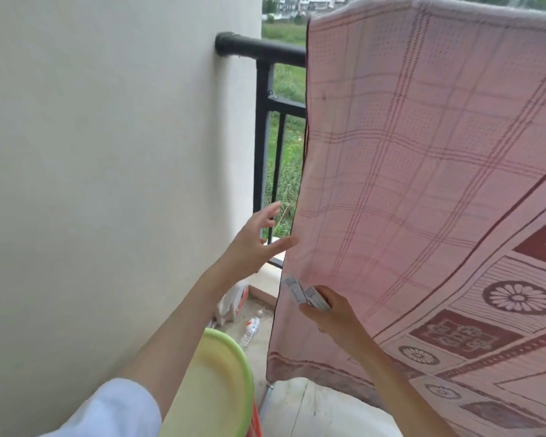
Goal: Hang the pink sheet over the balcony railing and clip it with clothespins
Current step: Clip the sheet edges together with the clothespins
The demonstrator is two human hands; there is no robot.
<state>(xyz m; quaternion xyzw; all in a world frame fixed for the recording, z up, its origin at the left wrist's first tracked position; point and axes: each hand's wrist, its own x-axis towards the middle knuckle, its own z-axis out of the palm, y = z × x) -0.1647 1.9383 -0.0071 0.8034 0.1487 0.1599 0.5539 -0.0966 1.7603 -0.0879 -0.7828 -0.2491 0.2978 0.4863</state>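
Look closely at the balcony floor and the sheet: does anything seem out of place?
Yes: a plastic bottle lies on its side on the floor, below the railing. The pink sheet hangs neatly enough.

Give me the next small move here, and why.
Probably the left hand should take hold of the pink sheet's near edge. It is open just beside that edge, the sheet already hangs over the railing, and the right hand holds clothespins ready to clip.
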